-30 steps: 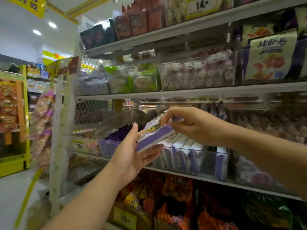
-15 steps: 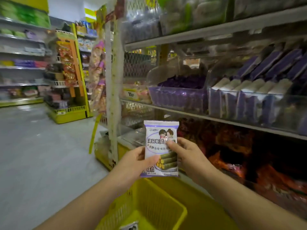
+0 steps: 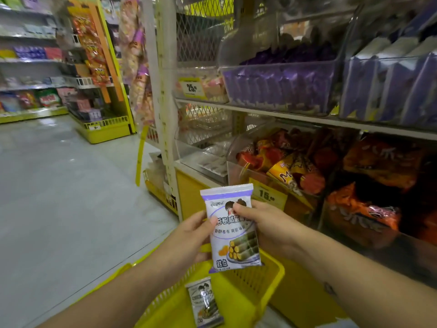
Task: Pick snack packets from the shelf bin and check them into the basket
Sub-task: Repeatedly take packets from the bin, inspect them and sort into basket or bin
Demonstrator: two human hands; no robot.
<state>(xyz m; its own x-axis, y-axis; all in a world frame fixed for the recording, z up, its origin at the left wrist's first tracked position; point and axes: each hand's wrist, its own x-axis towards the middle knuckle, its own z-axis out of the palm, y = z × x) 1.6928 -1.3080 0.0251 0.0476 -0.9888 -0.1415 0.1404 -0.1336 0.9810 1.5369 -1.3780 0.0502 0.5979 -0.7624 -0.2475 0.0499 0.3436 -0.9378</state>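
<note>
Head view — left fingers, right fingers pinch packet over basket — second packet inside.

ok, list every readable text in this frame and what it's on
"糕点": held packet, lower left.
"苔卷" "咸蛋": held packet, big line, both ends covered.
"香酥卷卷 爽脆海苔": held packet, middle line, a likely reading.
"25": upper yellow tag; small digits blurred.
"15": lower yellow tag; small digits blurred.
Unreadable: packet in the basket, far shelves.
</note>
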